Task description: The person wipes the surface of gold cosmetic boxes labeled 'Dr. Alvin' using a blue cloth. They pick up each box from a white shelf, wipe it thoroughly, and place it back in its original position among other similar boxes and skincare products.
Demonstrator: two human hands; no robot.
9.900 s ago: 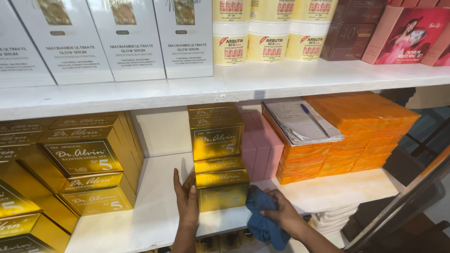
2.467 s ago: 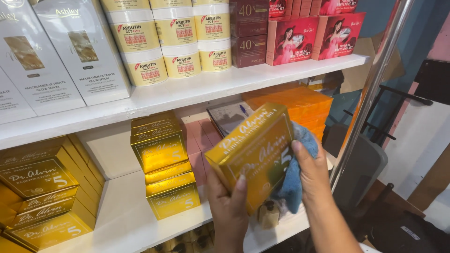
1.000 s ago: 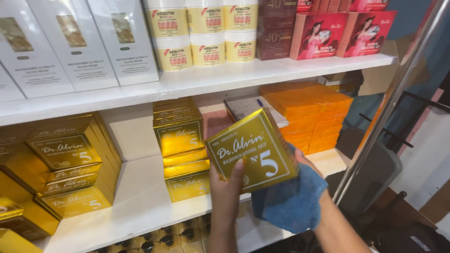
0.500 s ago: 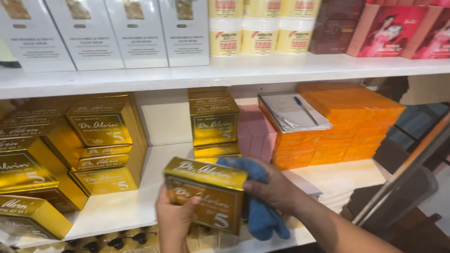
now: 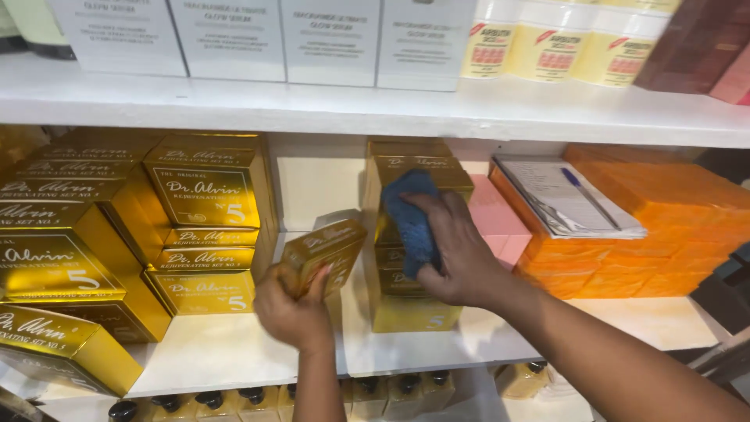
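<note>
The white shelf (image 5: 234, 352) carries stacks of gold boxes (image 5: 207, 219), with orange packs (image 5: 664, 227) to the right. By the look of it, this is the dusting step. The right hand (image 5: 461, 258) presses a blue cloth (image 5: 410, 219) against the middle gold stack (image 5: 406, 305), grip closed on it. The left hand (image 5: 293, 309) holds a small gold box (image 5: 324, 254), tilted, just beside that stack.

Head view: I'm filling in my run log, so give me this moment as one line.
left hand: holds gold box | right hand: presses blue cloth on gold box stack | white shelf
</note>
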